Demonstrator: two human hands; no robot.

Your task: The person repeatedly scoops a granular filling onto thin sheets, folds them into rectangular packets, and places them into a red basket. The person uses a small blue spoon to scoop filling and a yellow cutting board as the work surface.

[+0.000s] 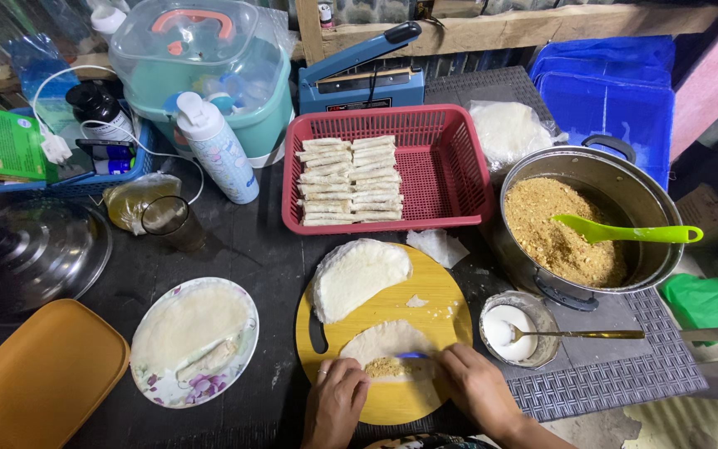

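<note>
On a round wooden board (442, 295) lies a thin round wrapper (388, 338) with a line of brown crumbly filling (386, 367) near its front edge. My left hand (336, 402) and my right hand (477, 384) rest on the wrapper's near edge at either side of the filling, fingers bent onto the dough. A folded stack of wrappers (356, 277) sits at the back of the board. A red basket (450, 170) holds two rows of finished rolls (351, 180).
A steel pot (625, 187) of brown filling with a green spatula (625, 232) stands at right. A small bowl (533, 320) of white paste holds a spoon. A floral plate (159, 387) of wrappers, an orange lid (39, 378), a glass (172, 223) and a heat sealer (359, 79) surround.
</note>
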